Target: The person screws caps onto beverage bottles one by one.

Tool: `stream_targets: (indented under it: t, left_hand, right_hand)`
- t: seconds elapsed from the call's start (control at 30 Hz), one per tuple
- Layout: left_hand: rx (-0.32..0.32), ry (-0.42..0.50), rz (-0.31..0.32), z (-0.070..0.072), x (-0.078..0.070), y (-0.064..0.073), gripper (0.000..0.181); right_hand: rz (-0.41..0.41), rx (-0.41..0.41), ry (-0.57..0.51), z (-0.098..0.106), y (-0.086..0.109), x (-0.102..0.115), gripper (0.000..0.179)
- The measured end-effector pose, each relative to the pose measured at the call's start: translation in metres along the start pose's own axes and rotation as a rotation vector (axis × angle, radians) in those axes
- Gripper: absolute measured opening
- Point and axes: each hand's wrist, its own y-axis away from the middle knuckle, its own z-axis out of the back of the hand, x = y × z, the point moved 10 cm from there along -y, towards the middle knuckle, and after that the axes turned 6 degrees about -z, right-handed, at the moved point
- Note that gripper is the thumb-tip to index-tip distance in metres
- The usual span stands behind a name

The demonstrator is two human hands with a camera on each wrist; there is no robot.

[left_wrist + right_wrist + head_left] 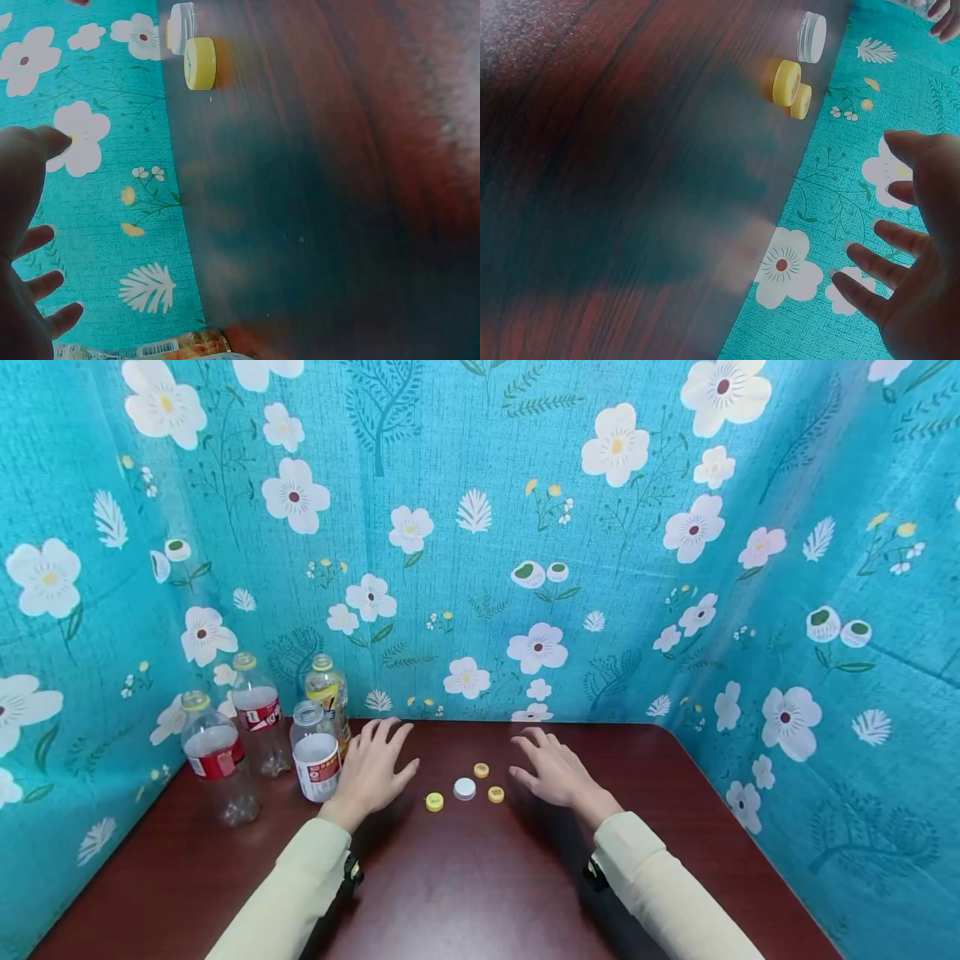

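My left hand [372,770] hovers over the table with its fingers spread, holding nothing, just right of the bottles. Across from it, my right hand [553,768] is likewise spread above the table and holds nothing. Between the two hands lie a yellow cap [434,802], a white cap [465,789] and two orange-yellow caps, one farther back [481,770] and one nearer my right hand [496,794]. In the left wrist view the yellow cap [200,64] sits beyond the thumb; in the right wrist view the white cap [812,37] stands past the orange-yellow cap [786,83].
Uncapped bottles stand at the left: two clear ones with red labels [219,762] [260,717], a wide-necked one with a white-and-red label [316,760], and a yellow-labelled one [328,693]. A blue flowered curtain [465,568] surrounds the dark red-brown table [465,877].
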Motion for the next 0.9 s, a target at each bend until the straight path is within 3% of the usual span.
stream_targets:
  t: [0.13,0.4,0.53,0.7,0.9]
  left_hand:
    - [-0.056,0.041,0.001,0.01,0.002,0.007,0.054]
    - [-0.182,0.171,0.073,0.036,0.01,0.03,0.052]
    - [-0.262,0.206,0.09,0.046,0.01,0.039,0.05]
    - [-0.415,0.186,0.125,0.068,0.014,0.054,0.049]
    - [-0.686,0.149,0.137,0.11,0.026,0.076,0.058]
  right_hand:
    - [0.016,0.025,-0.018,-0.005,-0.001,0.003,0.051]
    - [0.069,0.056,-0.066,-0.019,-0.006,0.014,0.05]
    - [0.081,0.058,-0.092,-0.018,-0.007,0.015,0.04]
    - [0.1,0.087,-0.156,-0.024,-0.008,0.021,0.032]
    - [0.107,0.116,-0.184,-0.032,-0.014,0.034,0.046]
